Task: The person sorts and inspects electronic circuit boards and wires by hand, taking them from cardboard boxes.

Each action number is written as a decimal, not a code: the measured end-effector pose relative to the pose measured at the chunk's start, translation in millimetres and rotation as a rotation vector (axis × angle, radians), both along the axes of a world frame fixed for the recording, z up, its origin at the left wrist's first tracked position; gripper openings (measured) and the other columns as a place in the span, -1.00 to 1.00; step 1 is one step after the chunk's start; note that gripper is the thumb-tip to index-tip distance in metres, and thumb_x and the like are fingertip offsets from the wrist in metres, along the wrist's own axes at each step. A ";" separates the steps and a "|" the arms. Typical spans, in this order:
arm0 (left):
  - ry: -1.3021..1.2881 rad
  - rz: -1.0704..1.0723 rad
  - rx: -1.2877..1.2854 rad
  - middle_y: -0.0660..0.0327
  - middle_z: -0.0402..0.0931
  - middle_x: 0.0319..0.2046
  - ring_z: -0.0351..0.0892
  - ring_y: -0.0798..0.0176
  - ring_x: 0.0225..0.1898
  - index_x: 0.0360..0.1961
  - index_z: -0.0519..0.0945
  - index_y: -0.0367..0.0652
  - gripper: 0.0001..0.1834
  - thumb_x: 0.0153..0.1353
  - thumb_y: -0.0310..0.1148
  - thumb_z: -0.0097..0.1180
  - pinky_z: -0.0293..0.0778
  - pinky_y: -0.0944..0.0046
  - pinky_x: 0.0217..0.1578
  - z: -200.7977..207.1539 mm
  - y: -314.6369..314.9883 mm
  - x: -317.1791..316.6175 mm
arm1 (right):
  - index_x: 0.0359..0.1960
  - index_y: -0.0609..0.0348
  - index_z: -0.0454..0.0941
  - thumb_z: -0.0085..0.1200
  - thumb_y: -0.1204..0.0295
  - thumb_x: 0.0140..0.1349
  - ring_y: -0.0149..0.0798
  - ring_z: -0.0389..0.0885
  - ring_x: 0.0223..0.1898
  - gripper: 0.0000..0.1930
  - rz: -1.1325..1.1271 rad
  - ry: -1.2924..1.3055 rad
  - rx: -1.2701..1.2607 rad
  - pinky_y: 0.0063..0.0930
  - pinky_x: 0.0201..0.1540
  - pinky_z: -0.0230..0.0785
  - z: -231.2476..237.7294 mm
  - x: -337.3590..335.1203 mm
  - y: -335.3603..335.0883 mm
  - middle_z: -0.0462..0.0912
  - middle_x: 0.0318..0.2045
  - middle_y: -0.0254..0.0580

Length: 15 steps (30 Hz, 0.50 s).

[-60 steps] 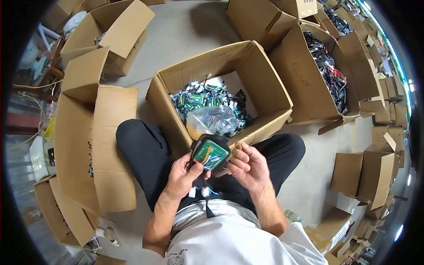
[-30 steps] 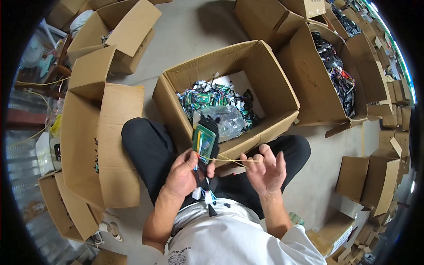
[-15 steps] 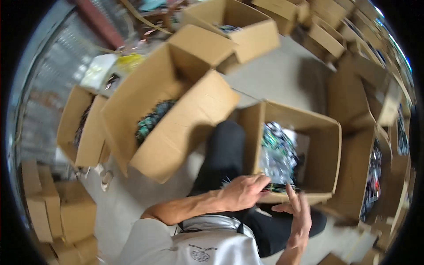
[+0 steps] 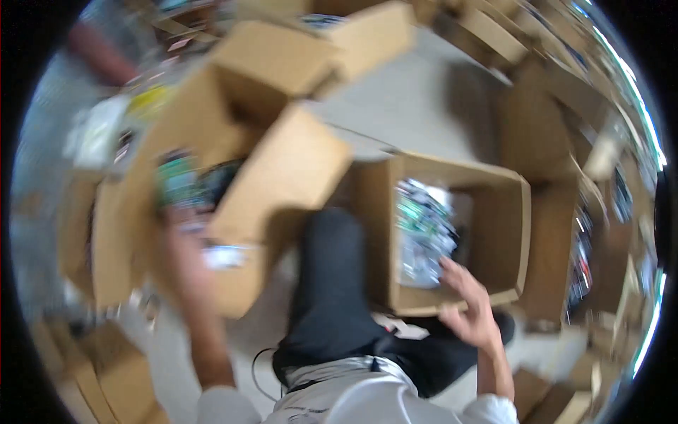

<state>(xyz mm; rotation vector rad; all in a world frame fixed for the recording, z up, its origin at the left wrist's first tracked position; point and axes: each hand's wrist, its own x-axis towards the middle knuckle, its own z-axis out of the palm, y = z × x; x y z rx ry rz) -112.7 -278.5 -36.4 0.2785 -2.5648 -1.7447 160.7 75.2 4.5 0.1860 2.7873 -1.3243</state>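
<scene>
My left hand (image 4: 187,215) reaches over the large open carton (image 4: 289,177) on the left, smeared by motion. At its fingers is a flat green and dark bundle (image 4: 178,180), apparently held; its exact kind is blurred. Dark items (image 4: 220,180) lie inside that carton. My right hand (image 4: 467,304), fingers apart and holding nothing, is above the near edge of the smaller carton (image 4: 494,230) on the right. Inside this carton, a pile of green, black and silvery small packets (image 4: 424,215) lies beside clear plastic (image 4: 420,261).
A small carton (image 4: 106,240) stands at far left, with a yellow bag (image 4: 150,101) and a white bag (image 4: 106,127) beyond. More filled cartons (image 4: 540,233) line the right side. My knee (image 4: 335,247) is between the two nearer cartons. A white item (image 4: 226,256) is by my left forearm.
My left hand has swung from the right carton's near edge to the left carton. My right hand stays near the right carton, no longer beside the dark bundle. The whole view has shifted.
</scene>
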 end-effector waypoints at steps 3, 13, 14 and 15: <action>-0.165 0.253 0.399 0.22 0.46 -0.40 0.42 0.27 -0.39 -0.08 0.48 -0.21 -0.59 0.48 -0.03 -0.06 0.43 0.23 -0.37 -121.3 -202.9 -104.7 | 0.18 0.42 0.43 0.09 0.32 0.42 -0.33 0.53 0.08 -0.56 -0.464 -0.340 -0.497 -0.38 0.17 0.39 -55.1 15.8 67.2 0.59 0.05 -0.15; 0.150 -0.121 -0.315 -0.05 0.38 0.28 0.41 0.04 0.25 0.34 0.28 -0.41 -0.35 0.47 -0.09 -0.02 0.28 0.14 0.28 -78.5 -75.2 -99.0 | -0.12 0.29 0.61 0.12 0.34 0.24 0.16 0.65 -0.10 -0.72 -0.250 -0.760 0.271 -0.11 -0.02 0.51 -263.5 24.4 234.9 0.69 -0.16 0.16; 0.285 -0.221 -0.488 -0.07 0.39 0.28 0.42 0.04 0.24 0.33 0.29 -0.44 -0.39 0.49 -0.13 -0.06 0.29 0.13 0.28 -51.0 6.6 -51.4 | -0.05 0.24 0.59 0.07 0.39 0.23 0.12 0.61 0.00 -0.71 -0.284 -0.608 0.426 -0.12 0.04 0.49 -306.3 25.8 246.4 0.65 -0.06 0.12; 0.397 -0.350 -0.627 -0.09 0.42 0.23 0.46 0.04 0.20 0.31 0.31 -0.44 -0.44 0.50 -0.18 -0.11 0.33 0.13 0.25 -37.8 60.9 -1.8 | 0.03 0.19 0.56 0.03 0.45 0.21 0.08 0.57 0.10 -0.66 -0.306 -0.437 0.563 -0.13 0.10 0.47 -341.7 14.7 251.1 0.61 0.03 0.08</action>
